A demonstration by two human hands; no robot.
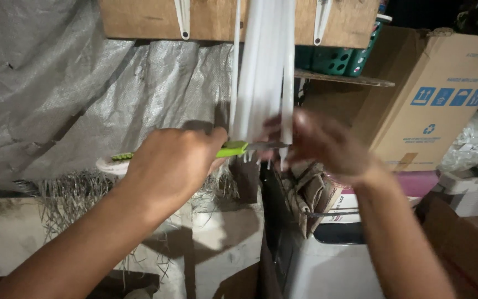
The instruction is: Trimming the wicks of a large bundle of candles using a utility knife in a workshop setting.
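A bundle of white plastic strips (261, 72) hangs down from a wooden board (217, 19) at the top. My left hand (170, 163) grips a knife with a green handle (232, 148); its blade lies across the lower ends of the strips. My right hand (322, 141), blurred, sits just right of the strips at their lower ends, fingers touching them. I cannot tell if it pinches them.
A grey woven tarp (84, 88) covers the wall at left. A large cardboard box (438, 94) stands at right, a green crate (341, 58) on a shelf behind it. Dry fibres (73, 194) lie on a ledge below. Bags and boxes crowd the lower right.
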